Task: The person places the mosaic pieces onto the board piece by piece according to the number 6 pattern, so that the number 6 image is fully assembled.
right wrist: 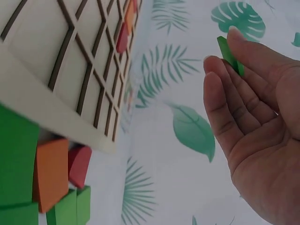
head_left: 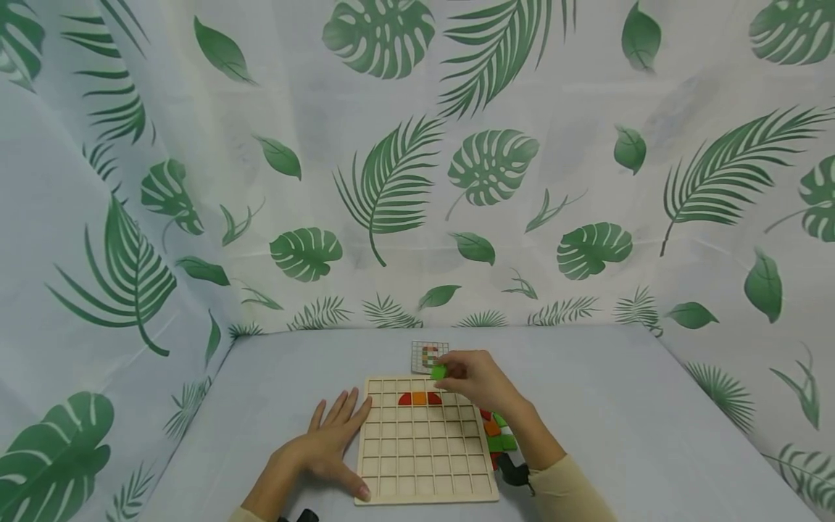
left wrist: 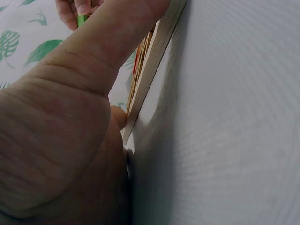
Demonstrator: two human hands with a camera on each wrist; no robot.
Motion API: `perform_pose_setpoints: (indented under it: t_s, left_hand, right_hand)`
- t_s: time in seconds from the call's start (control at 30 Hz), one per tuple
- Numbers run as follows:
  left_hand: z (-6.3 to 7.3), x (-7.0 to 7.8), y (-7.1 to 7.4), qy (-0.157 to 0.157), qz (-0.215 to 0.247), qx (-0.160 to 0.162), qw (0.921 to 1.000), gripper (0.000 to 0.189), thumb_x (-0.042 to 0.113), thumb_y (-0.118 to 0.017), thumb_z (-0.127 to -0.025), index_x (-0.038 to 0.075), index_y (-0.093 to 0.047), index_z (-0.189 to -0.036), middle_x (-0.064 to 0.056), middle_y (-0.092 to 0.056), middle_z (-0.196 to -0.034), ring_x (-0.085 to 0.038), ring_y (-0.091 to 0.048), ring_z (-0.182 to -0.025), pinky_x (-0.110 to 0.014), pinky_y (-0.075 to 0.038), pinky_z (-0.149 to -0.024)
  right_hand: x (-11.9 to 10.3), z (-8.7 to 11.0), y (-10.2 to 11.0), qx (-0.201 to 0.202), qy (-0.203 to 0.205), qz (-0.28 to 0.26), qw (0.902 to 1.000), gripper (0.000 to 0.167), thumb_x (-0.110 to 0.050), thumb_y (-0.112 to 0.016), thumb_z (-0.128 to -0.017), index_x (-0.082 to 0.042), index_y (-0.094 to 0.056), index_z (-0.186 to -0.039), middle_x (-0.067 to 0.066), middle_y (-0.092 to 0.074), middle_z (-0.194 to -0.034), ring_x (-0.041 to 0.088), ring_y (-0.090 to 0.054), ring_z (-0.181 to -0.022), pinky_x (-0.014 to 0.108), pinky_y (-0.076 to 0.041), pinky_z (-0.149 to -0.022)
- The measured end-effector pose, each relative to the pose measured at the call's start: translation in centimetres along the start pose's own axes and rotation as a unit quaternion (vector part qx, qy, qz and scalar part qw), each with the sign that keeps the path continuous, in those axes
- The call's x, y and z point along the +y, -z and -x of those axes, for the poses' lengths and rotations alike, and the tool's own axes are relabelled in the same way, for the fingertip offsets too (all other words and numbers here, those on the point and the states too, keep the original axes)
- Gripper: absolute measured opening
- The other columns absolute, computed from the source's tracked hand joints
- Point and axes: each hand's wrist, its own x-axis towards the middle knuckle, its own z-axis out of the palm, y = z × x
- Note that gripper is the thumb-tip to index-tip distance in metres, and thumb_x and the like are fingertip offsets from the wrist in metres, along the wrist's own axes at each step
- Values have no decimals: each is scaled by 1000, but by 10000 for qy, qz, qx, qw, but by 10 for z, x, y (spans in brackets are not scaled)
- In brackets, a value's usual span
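Observation:
A pale wooden grid board (head_left: 427,464) lies on the table, with two red quarter-round pieces (head_left: 405,399) and an orange square (head_left: 419,398) between them in an upper row. My right hand (head_left: 479,377) pinches a green square tile (head_left: 438,372) between thumb and fingers, above the board's far edge. In the right wrist view that green tile (right wrist: 229,56) shows edge-on at the fingertips. My left hand (head_left: 329,442) rests along the board's left side, fingers spread and straight, with the thumb at the near left corner.
A small pattern card (head_left: 420,355) with a printed coloured grid lies beyond the board, partly behind my right hand. Several loose green, orange and red pieces (head_left: 501,441) lie along the board's right side, near the right wrist. Leaf-patterned cloth (head_left: 417,181) hangs behind the table.

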Motion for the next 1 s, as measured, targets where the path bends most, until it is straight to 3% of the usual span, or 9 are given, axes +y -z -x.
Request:
perform_pose_setpoints:
  t_s: [0.23, 0.47, 0.63, 1.0]
  left_hand:
    - [0, 0, 0, -20, -60, 23, 10000, 150, 78, -88, -56, 20, -8, -169, -17, 8, -175, -40, 10, -162, -69, 11, -124]
    - [0, 1, 0, -2, -16, 4, 10000, 150, 78, -88, -56, 20, -9, -169, -18, 7, -175, -40, 10, -162, -69, 11, -124]
    - [1, 0, 0, -46, -27, 28, 10000, 150, 77, -88, -56, 19, -8, -169, -19, 7, -175, -41, 10, -162, -71, 11, -124]
    - [1, -1, -1, -94, -43, 43, 9999, 150, 77, -88, -57, 19, -8, -169, -19, 8, -175, -41, 10, -162, -70, 11, -124]
  right_hand:
    - [-10, -7, -12, -130, 23, -180, 9998, 27, -6, -77, -93, -5, -73, -119, 2, -76, -95, 15, -72, -81, 23, -60, -70]
    - [-17, -11, -20, -288, -164, -156, 9993, 26, -3, -74, -94, -5, -74, -120, 5, -75, -99, 11, -71, -82, 23, -60, -70]
    - [-20, -15, -26, -391, -183, -106, 9990, 27, -2, -74, -94, 0, -73, -121, 10, -75, -102, 16, -72, -87, 25, -60, -72]
    - [-19, -19, -34, -438, -106, 217, 9987, 24, -8, -81, -90, -4, -73, -113, 5, -75, -97, 12, -71, -85, 25, -59, -74]
